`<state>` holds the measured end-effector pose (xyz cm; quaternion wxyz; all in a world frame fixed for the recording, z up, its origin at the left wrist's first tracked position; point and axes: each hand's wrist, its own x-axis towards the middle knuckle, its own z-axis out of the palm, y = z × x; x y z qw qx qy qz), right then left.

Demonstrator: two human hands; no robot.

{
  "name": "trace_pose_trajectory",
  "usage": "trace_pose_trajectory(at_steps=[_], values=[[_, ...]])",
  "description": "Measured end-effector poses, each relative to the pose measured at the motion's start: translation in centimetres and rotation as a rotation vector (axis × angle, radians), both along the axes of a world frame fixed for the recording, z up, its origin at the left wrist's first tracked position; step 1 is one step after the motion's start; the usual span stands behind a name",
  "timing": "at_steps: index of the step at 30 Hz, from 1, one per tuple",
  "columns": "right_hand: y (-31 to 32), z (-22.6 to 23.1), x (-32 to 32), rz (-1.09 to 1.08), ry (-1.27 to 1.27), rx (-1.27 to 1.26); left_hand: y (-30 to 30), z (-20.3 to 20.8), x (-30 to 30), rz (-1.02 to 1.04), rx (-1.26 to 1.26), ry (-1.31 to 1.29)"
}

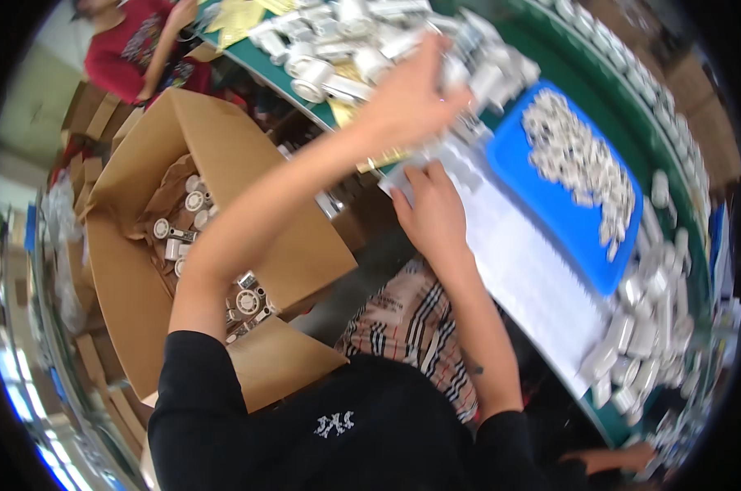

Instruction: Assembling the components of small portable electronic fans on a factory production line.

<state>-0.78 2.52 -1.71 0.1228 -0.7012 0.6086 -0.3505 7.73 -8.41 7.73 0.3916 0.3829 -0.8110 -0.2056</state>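
My left hand (pixel 415 90) reaches across to a heap of white plastic fittings (pixel 346 49) at the far side of the green table. Its thumb and fingers look spread over the heap, blurred by motion; I make out no piece held. My right hand (pixel 432 204) is at the near table edge, fingers curled on a translucent plastic piece (pixel 460 168) that looks like a bag. Under it lies a white sheet (pixel 518 237). Beside the sheet, a blue tray (pixel 542 217) holds many small whitish parts (pixel 579 151).
An opened cardboard box (pixel 297 237) with white round fittings (pixel 248 301) inside stands at my left. More white parts (pixel 632 344) are piled at the table's right end. Another person in red (pixel 129 49) is at far left; someone's hand (pixel 637 457) shows at lower right.
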Motion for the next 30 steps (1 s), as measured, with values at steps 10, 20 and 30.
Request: trace_pose_trajectory(at_steps=[10, 20, 30], values=[[-0.4, 0.4, 1.5, -0.089, -0.120, 0.065, -6.2, 0.7, 4.6, 0.306, 0.226, -0.079], [-0.3, 0.2, 1.0, -0.121, -0.100, 0.113, -8.2, -0.8, 5.4, 0.078, 0.219, -0.339], [-1.0, -0.5, 1.6, -0.083, -0.081, 0.010, -10.0, -2.3, 7.1, 0.171, 0.098, -0.315]])
